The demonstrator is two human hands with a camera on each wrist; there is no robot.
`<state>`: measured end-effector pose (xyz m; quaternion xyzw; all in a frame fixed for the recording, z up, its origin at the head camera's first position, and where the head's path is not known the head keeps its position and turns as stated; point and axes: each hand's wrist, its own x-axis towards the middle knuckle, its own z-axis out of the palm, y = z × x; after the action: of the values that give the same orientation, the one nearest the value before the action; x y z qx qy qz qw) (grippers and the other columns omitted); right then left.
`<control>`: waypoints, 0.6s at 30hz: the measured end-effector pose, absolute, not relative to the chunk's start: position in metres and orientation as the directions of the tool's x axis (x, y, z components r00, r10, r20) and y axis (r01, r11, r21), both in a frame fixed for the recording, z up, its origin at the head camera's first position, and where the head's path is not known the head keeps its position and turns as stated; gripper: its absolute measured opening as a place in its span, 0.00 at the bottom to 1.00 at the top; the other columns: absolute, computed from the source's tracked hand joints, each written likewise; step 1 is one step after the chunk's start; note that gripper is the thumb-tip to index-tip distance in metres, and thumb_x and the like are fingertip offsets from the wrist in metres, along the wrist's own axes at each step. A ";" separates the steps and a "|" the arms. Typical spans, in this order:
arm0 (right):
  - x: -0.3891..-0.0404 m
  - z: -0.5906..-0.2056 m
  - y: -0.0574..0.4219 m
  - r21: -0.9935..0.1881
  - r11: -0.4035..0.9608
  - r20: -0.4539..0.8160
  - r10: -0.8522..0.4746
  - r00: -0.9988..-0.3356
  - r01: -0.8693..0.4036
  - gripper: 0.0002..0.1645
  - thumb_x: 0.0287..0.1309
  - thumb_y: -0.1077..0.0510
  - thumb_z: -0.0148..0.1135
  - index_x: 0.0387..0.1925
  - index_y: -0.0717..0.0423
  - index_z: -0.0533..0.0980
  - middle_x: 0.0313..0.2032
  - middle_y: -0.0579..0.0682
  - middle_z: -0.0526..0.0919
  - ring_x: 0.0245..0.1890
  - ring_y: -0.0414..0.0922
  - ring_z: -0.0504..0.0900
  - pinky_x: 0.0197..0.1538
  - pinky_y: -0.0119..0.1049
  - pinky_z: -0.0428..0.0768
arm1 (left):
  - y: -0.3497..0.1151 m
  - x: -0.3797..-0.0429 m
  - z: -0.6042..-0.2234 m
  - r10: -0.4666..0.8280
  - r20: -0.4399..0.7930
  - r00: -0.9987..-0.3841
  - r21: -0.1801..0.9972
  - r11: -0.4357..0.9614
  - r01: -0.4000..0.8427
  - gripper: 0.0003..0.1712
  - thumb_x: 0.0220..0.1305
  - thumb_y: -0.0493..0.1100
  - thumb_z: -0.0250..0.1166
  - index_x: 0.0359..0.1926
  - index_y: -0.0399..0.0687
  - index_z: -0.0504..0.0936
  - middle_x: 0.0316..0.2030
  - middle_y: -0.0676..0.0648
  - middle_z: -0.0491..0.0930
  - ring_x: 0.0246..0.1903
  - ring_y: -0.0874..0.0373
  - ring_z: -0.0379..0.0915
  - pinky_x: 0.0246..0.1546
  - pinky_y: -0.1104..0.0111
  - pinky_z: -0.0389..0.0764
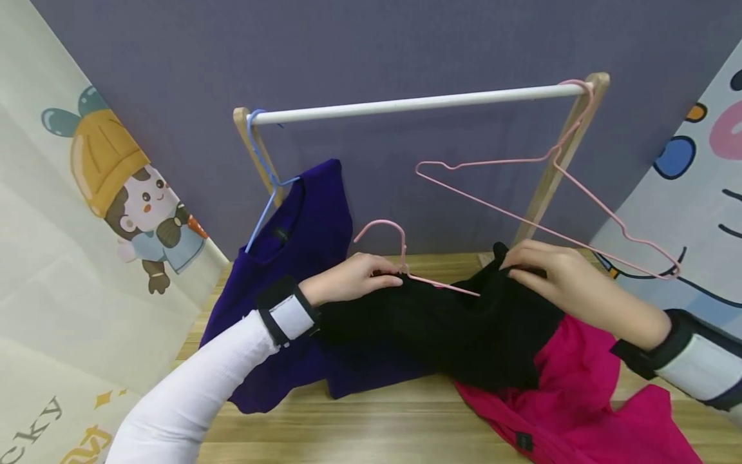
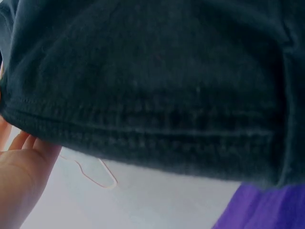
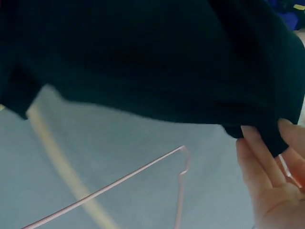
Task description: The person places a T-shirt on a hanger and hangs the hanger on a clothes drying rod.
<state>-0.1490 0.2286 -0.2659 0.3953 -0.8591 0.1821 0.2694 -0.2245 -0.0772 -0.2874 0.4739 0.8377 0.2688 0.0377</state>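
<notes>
A black garment (image 1: pixel 429 335) is held up between both hands, with the hook of a pink hanger (image 1: pixel 404 246) rising from its top edge. My left hand (image 1: pixel 359 278) pinches the cloth right beside the base of that hook; the hanger's left arm is hidden. On the other side, my right hand (image 1: pixel 551 267) pinches the garment's upper edge between thumb and fingers, past the visible end of the hanger's right arm. The left wrist view shows a stitched hem on the black cloth (image 2: pixel 152 95) with fingertips at its edge.
A rack with a white rail (image 1: pixel 417 104) and wooden legs stands behind. A dark purple shirt (image 1: pixel 324 219) hangs at its left on a blue hanger (image 1: pixel 272 177). At its right hangs a bare pink hanger (image 1: pixel 498 162). A magenta garment (image 1: pixel 556 412) lies on the wooden table (image 1: pixel 348 432).
</notes>
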 end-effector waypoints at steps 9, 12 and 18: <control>-0.158 -0.261 0.196 -0.212 0.613 0.502 -0.600 -0.623 -0.761 0.11 0.44 0.71 0.63 0.30 0.55 0.77 0.37 0.48 0.75 0.34 0.39 0.75 0.32 0.30 0.75 | -0.065 -0.222 -0.289 0.817 0.190 -0.544 0.518 0.387 0.763 0.15 0.63 0.40 0.53 0.48 0.38 0.76 0.44 0.45 0.77 0.44 0.61 0.72 0.43 0.74 0.70; -0.161 -0.265 0.190 -0.286 0.609 0.436 -0.605 -0.667 -0.740 0.08 0.47 0.70 0.61 0.31 0.57 0.77 0.38 0.51 0.75 0.34 0.42 0.78 0.34 0.33 0.76 | -0.063 -0.221 -0.289 0.815 0.206 -0.541 0.527 0.374 0.763 0.13 0.64 0.40 0.53 0.46 0.39 0.76 0.40 0.47 0.78 0.38 0.63 0.71 0.39 0.76 0.69; -0.163 -0.273 0.184 -0.429 0.640 0.293 -0.568 -0.769 -0.637 0.17 0.45 0.69 0.63 0.41 0.64 0.73 0.40 0.57 0.75 0.33 0.46 0.81 0.36 0.35 0.78 | -0.060 -0.219 -0.288 0.802 0.237 -0.548 0.527 0.368 0.766 0.07 0.64 0.40 0.53 0.38 0.42 0.75 0.29 0.51 0.72 0.27 0.64 0.63 0.29 0.75 0.64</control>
<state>-0.1627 0.1842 -0.2729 0.3337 -0.9032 0.2620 0.0655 -0.2190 -0.0604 -0.2883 0.4743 0.8265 0.3019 0.0297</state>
